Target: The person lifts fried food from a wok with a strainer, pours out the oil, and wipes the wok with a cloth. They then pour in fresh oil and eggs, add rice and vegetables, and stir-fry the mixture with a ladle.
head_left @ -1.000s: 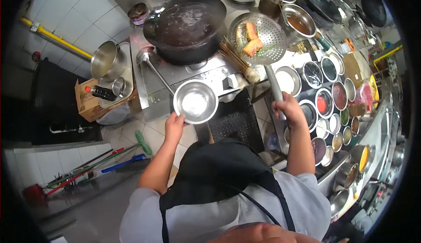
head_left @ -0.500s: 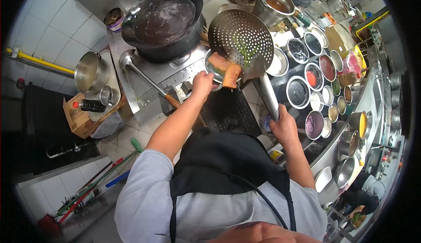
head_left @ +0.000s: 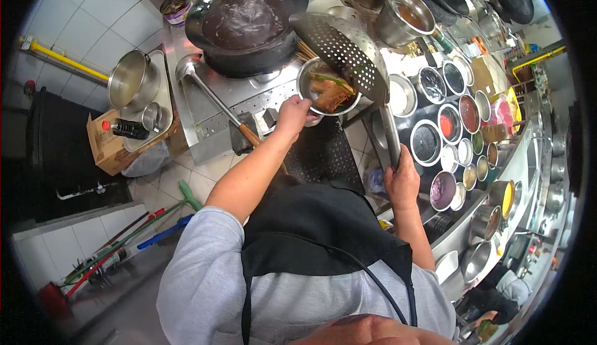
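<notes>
My left hand (head_left: 293,118) grips the near left rim of a small metal bowl (head_left: 303,85). Browned slabs of meat (head_left: 333,95), with some green strands, lie inside the bowl. In my right hand (head_left: 402,182) is the long handle of a perforated skimmer (head_left: 364,65), which is tilted above the bowl's right side. Its scoop covers part of the bowl's far edge. Beyond the bowl stands a black wok (head_left: 249,24) of dark, bubbling liquid on the stove.
A ladle (head_left: 217,99) with a wooden handle lies on the stove's left. Several seasoning bowls (head_left: 426,141) crowd the right counter, beyond a metal pot (head_left: 407,18). A soy-coloured bottle (head_left: 129,128) rests on a tray at left. Another person (head_left: 504,295) is at lower right.
The meat and green strands have slid from the skimmer into the bowl. The skimmer has tipped more steeply, its scoop now turned toward the bowl.
</notes>
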A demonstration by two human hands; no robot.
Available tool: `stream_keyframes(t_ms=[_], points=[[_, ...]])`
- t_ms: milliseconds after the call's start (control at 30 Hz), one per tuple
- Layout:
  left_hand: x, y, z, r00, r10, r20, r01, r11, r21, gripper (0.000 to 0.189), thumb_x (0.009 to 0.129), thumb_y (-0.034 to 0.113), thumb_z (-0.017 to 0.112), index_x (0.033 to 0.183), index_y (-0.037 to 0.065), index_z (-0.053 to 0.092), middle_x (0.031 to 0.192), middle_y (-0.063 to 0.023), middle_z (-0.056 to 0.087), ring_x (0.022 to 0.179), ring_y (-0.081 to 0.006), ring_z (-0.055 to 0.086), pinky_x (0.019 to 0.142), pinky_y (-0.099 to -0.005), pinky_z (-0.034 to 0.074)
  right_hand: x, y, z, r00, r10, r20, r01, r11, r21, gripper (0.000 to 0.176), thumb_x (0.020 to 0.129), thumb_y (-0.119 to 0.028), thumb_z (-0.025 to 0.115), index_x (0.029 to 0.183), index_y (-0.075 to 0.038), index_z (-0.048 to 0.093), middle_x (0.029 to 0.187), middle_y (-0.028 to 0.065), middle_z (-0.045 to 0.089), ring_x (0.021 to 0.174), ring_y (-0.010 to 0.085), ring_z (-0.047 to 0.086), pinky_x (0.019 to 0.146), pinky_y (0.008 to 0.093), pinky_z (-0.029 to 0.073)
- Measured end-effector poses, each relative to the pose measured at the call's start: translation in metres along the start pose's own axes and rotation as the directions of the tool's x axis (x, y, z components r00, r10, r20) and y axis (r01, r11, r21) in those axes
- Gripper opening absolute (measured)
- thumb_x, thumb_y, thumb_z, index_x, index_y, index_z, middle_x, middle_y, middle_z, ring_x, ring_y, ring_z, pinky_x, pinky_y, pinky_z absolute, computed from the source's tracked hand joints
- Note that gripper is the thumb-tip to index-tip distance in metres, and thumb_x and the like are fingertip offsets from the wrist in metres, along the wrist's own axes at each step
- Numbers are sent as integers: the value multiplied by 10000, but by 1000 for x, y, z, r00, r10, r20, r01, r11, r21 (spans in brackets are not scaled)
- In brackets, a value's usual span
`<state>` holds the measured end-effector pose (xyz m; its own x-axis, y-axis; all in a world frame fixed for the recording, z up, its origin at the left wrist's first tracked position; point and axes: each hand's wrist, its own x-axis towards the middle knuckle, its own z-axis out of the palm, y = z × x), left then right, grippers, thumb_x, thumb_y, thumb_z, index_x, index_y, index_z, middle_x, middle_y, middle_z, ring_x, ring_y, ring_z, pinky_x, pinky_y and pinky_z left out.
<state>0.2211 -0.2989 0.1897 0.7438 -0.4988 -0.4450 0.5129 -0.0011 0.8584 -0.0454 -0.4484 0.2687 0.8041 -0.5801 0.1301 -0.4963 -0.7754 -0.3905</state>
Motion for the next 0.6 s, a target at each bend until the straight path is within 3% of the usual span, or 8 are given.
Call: stream_keyframes(t_ms=[67, 167, 367, 467, 533, 600], points=[[5, -1, -4, 1000, 16, -22, -16, 1000, -5, 164, 912, 94, 519, 925, -67, 545, 889, -137, 626, 756, -215, 677, 680, -294, 613, 4, -3, 2, 998, 58, 18, -59, 998, 17, 613, 744, -19, 621, 1325, -22, 428, 1136, 256, 595, 997, 425, 605, 824, 463, 503], [8, -6, -9, 999, 46, -6, -47, 996, -78, 164, 912, 89, 518, 915, -74, 536, 886, -147, 623, 770, -233, 681, 685, -316, 615, 10, -5, 3, 1000, 19, 23, -20, 999, 37, 617, 749, -15, 615, 1334, -26, 419, 1143, 255, 589, 1010, 429, 600, 835, 460, 498], [8, -7, -10, 1000, 27, 12, -27, 999, -22, 173, 919, 75, 508, 934, -97, 523, 909, -188, 617, 794, -280, 683, 704, -361, 618, 20, 2, 14, 993, -81, -85, 85, 995, 46, 636, 761, -12, 603, 1360, -35, 391, 1142, 258, 588, 1012, 431, 602, 845, 451, 495], [12, -6, -6, 1000, 2, -12, -4, 988, -154, 155, 914, 74, 512, 877, -76, 523, 839, -170, 619, 713, -240, 678, 621, -316, 597, 29, -2, 12, 990, -89, -107, 93, 995, 34, 628, 767, -12, 595, 1360, -27, 389, 1134, 265, 590, 1001, 430, 606, 841, 454, 495], [12, -3, -9, 999, -32, 12, 33, 987, -156, 178, 913, 79, 522, 939, -97, 527, 925, -188, 610, 809, -276, 678, 722, -370, 616, 36, 0, 13, 986, -122, -114, 126, 992, 30, 612, 778, -29, 596, 1354, -20, 389, 1121, 268, 595, 996, 434, 606, 835, 456, 496], [13, -9, -14, 1000, -9, -20, 6, 988, -152, 175, 913, 79, 525, 952, -90, 534, 934, -180, 613, 825, -272, 678, 723, -362, 613, 43, -3, 14, 982, -145, -125, 149, 988, 30, 598, 788, -46, 596, 1348, -12, 389, 1109, 271, 599, 990, 438, 605, 830, 458, 497]])
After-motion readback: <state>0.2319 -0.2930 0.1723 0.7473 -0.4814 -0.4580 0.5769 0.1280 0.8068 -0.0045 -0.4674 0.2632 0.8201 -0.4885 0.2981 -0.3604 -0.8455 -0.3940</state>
